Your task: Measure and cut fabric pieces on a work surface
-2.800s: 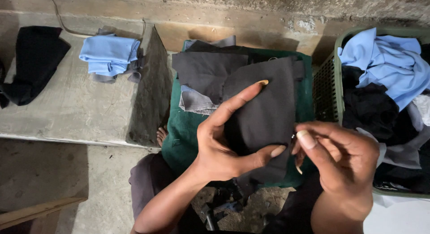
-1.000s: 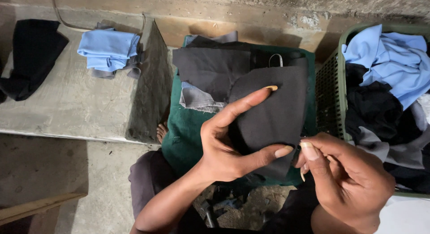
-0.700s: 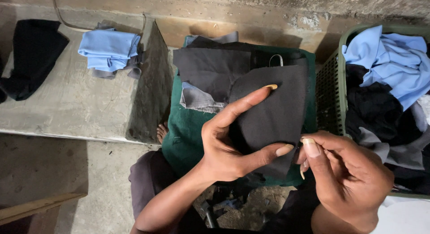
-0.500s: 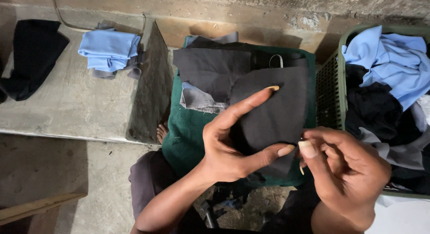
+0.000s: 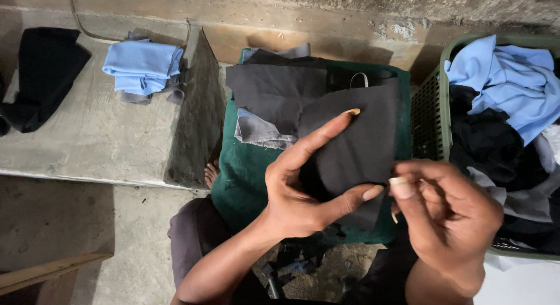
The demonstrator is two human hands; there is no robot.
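Head view: the left hand holds up a dark charcoal, roughly rectangular piece of woven cloth over the person's lap. The cloth hangs flat toward the camera with its long axis running up and down, its top edge away from the person and its lower corner drooping below the thumb. The left grip is closed on it: the thumb presses across the lower front, the index finger lies stretched diagonally up the face toward the upper right, and the other fingers are hidden behind. The right hand sits just beside the cloth's lower right edge, thumb and fingertips pinched together at that edge; whether something thin lies between them is too small to tell.

Behind the cloth, a green fabric-covered stand carries more dark grey cut pieces. To the right a green plastic basket holds light blue and black garments. On the concrete desk lie a folded light blue cloth and, well apart, a black cloth.
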